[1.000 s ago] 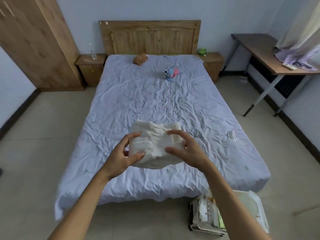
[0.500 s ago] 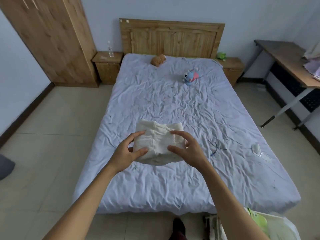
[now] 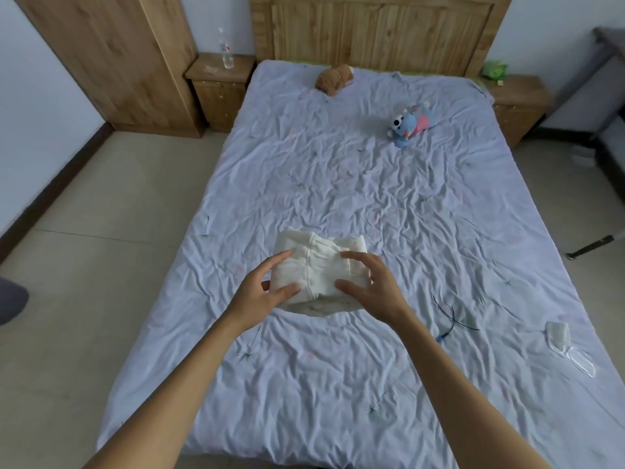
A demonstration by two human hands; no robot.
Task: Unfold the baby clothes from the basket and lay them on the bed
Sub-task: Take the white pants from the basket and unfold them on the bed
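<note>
A folded cream-white baby garment (image 3: 321, 265) is held between both hands above the near half of the bed (image 3: 372, 198), which has a crumpled pale lilac sheet. My left hand (image 3: 260, 294) grips its left side, thumb on top and fingers underneath. My right hand (image 3: 375, 286) grips its right side the same way. The garment is still folded into a thick bundle. The basket is out of view.
A brown plush toy (image 3: 334, 79) and a blue plush toy (image 3: 409, 125) lie near the wooden headboard. A thin dark cord (image 3: 449, 316) and a clear plastic wrapper (image 3: 564, 343) lie on the sheet at right. Nightstands (image 3: 220, 86) flank the bed; a wardrobe (image 3: 111, 59) stands at left.
The view has moved closer over the bed and the basket has left the frame. Both hands have carried the folded garment forward, with the same grip.
</note>
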